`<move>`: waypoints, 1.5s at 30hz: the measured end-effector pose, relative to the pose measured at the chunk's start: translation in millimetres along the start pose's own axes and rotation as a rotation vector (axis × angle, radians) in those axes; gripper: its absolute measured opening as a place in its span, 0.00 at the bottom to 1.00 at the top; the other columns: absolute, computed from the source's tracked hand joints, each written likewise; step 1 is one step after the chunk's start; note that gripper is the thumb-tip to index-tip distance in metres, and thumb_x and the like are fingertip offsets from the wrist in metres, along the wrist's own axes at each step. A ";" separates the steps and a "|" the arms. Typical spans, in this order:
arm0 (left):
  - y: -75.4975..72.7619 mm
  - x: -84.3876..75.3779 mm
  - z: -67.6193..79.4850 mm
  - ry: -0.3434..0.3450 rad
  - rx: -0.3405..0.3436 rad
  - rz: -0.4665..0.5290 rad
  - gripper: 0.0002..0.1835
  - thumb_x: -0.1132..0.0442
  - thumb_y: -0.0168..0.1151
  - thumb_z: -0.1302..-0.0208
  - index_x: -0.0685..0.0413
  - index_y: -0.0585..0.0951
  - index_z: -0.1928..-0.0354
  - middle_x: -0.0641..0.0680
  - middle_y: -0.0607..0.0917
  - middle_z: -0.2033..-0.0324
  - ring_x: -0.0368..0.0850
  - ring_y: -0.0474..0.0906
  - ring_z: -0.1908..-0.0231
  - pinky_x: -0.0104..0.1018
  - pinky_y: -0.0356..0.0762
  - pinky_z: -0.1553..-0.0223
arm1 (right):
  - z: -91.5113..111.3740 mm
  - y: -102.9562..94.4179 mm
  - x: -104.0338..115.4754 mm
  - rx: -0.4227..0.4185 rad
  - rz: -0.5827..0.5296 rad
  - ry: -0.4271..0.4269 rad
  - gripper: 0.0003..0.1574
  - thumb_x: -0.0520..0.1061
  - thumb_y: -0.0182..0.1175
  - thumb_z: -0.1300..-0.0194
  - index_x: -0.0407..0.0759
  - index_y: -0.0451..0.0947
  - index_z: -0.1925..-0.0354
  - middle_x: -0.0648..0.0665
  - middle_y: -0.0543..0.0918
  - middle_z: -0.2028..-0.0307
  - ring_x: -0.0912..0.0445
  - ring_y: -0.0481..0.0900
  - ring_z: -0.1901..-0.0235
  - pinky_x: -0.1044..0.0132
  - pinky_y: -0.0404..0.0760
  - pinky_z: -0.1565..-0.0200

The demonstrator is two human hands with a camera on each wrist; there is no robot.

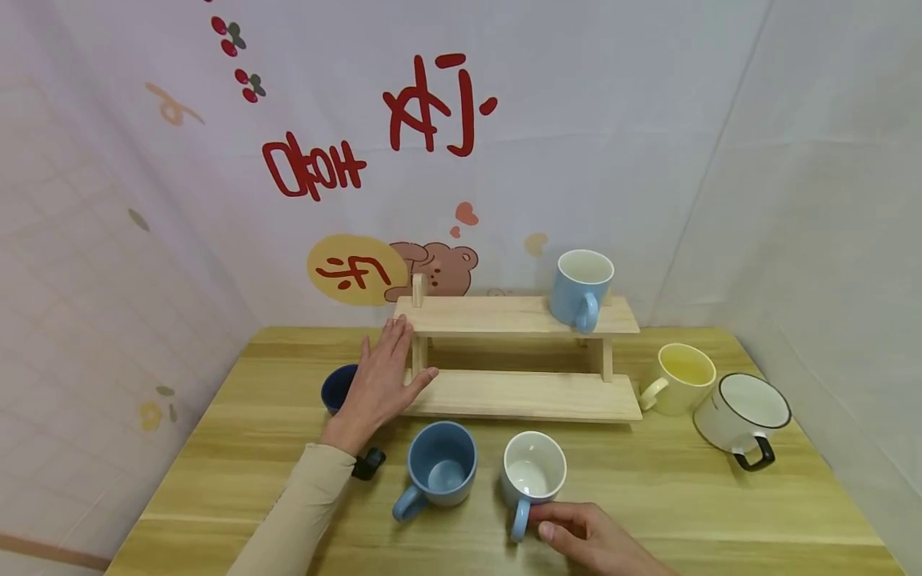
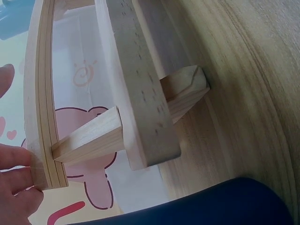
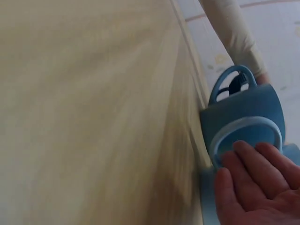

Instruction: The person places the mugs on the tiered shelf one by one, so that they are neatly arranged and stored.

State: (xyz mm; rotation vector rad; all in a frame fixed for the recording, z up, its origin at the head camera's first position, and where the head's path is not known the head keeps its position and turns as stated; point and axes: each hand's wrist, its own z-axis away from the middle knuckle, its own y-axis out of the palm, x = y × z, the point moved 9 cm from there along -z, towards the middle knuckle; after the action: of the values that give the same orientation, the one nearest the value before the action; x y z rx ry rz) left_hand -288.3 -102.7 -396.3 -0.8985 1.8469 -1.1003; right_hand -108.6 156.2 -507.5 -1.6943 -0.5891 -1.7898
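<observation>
My left hand rests against the left end of a two-tier wooden shelf, its fingers extended at the upper board's edge and the thumb spread over the lower board. In the left wrist view, the fingertips touch the end of the upper board. Beside this hand stands a navy cup, partly covered by it. My right hand is at the handle of a light blue mug with a white inside. In the right wrist view, its fairly straight fingers overlap the handle loop.
A darker blue mug stands left of the light blue one. Another light blue mug sits on the shelf's upper board, at the right. Further right are a yellow mug and a white mug with black handle. Printed cloth hangs behind.
</observation>
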 end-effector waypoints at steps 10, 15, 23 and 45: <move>-0.8 -2.6 -0.4 0.008 0.000 -0.008 0.48 0.36 0.59 0.28 0.65 0.60 0.21 0.63 0.56 0.20 0.60 0.48 0.20 0.69 0.43 0.26 | -3.5 12.7 23.3 0.000 -0.076 -0.063 0.23 0.39 0.45 0.17 0.26 0.73 0.34 0.50 0.85 0.41 0.66 0.76 0.40 0.74 0.72 0.40; -3.3 -2.2 -1.6 0.003 0.002 -0.015 0.48 0.36 0.59 0.28 0.65 0.60 0.21 0.62 0.55 0.20 0.59 0.46 0.20 0.69 0.44 0.26 | -1.6 6.4 21.1 -0.039 -0.060 -0.045 0.23 0.40 0.47 0.17 0.27 0.75 0.36 0.51 0.85 0.43 0.66 0.77 0.42 0.73 0.73 0.42; -3.3 -0.9 -1.6 0.006 -0.003 -0.014 0.48 0.36 0.59 0.28 0.65 0.60 0.21 0.62 0.55 0.20 0.59 0.47 0.20 0.69 0.44 0.26 | 1.9 -3.3 23.5 -0.100 0.037 -0.058 0.22 0.39 0.46 0.18 0.29 0.80 0.40 0.53 0.87 0.47 0.65 0.78 0.45 0.74 0.71 0.42; 0.8 -0.2 0.0 -0.001 -0.003 -0.019 0.48 0.36 0.60 0.28 0.65 0.60 0.21 0.62 0.55 0.20 0.59 0.47 0.20 0.69 0.47 0.26 | 1.9 -5.1 29.4 -0.201 -0.052 -0.143 0.15 0.35 0.47 0.18 0.28 0.79 0.56 0.34 0.87 0.65 0.61 0.83 0.57 0.72 0.75 0.52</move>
State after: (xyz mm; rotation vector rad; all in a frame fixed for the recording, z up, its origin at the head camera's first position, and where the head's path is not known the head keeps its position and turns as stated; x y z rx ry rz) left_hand -288.4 -102.2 -397.0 -0.9204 1.8428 -1.1086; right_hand -110.9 157.6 -477.7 -1.9717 -0.5324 -1.8262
